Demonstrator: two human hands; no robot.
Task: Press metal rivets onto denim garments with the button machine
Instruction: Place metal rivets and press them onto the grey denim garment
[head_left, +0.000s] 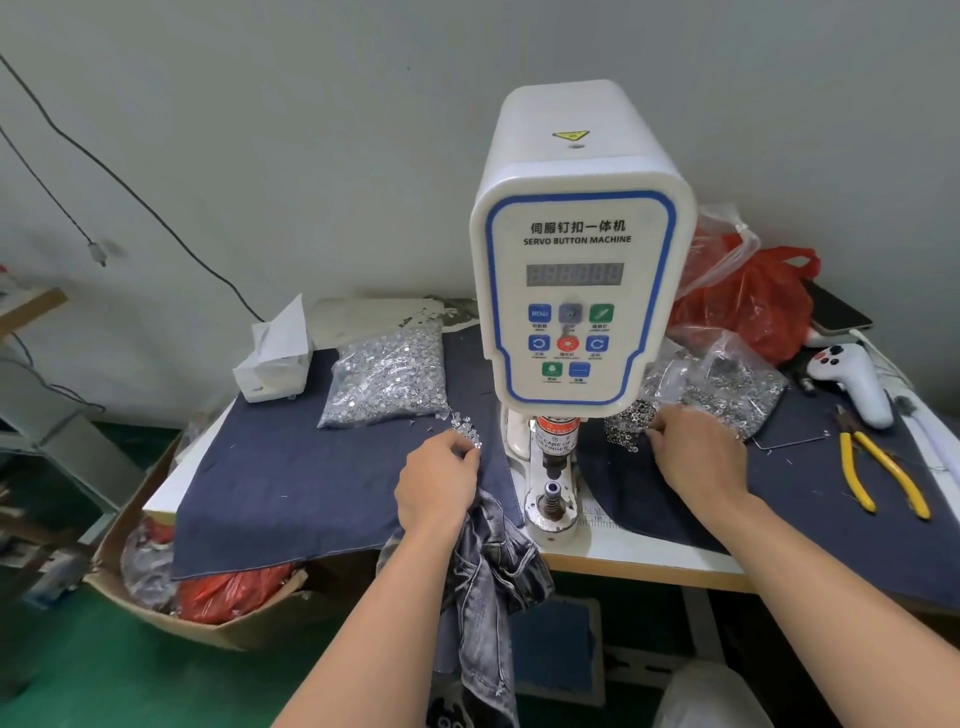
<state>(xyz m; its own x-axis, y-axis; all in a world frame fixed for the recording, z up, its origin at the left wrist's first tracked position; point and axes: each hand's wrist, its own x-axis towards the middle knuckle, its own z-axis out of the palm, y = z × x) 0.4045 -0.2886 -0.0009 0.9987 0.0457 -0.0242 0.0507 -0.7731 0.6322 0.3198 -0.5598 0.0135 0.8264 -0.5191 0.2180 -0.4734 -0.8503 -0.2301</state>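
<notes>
The white servo button machine (576, 291) stands at the table's middle, its lower die (551, 496) bare under the press head. My left hand (439, 483) reaches into a small pile of shiny rivets (465, 428) on the dark cloth left of the machine, fingertips curled among them. My right hand (693, 457) does the same at a pile of ring-shaped metal pieces (626, 423) to the machine's right. A faded denim garment (493, 577) hangs over the table's front edge below my left wrist.
A clear bag of rivets (387, 379) and a tissue box (275, 364) lie at the back left. Bags of metal parts (727, 382), a red plastic bag (753, 306), yellow pliers (883, 470) and a white controller (852, 379) sit right. A cardboard box (156, 571) stands on the floor at left.
</notes>
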